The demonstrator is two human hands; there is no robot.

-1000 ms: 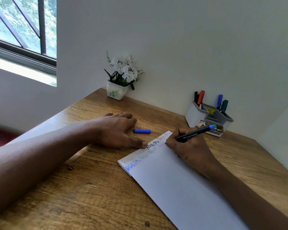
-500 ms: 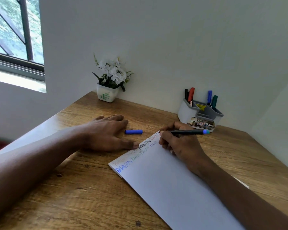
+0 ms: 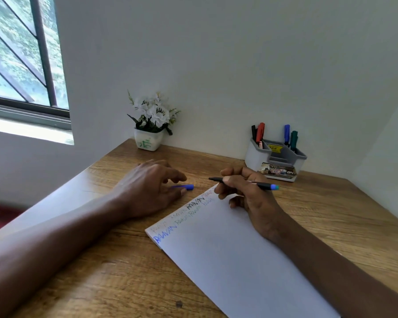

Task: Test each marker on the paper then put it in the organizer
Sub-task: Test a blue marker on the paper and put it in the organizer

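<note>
A white paper sheet (image 3: 228, 260) lies on the wooden table (image 3: 97, 276), with short scribbles in several colours along its far edge. My right hand (image 3: 251, 200) grips an uncapped black marker (image 3: 261, 185) with a blue end. The marker is level above the paper's far corner, tip pointing left and off the sheet. My left hand (image 3: 147, 191) is just left of the paper, thumb and forefinger pinching the blue cap (image 3: 187, 187) on the table. The grey-and-white organizer (image 3: 254, 157) stands against the wall at the back right, holding black, red, blue and green markers.
A small white pot of white flowers (image 3: 148, 142) sits at the table's back left corner by the wall. A window (image 3: 21, 53) is at the upper left. White walls border the table at the back and right.
My right hand lifted the marker off the paper and turned it level. My left hand left the paper's edge and moved to the blue cap.
</note>
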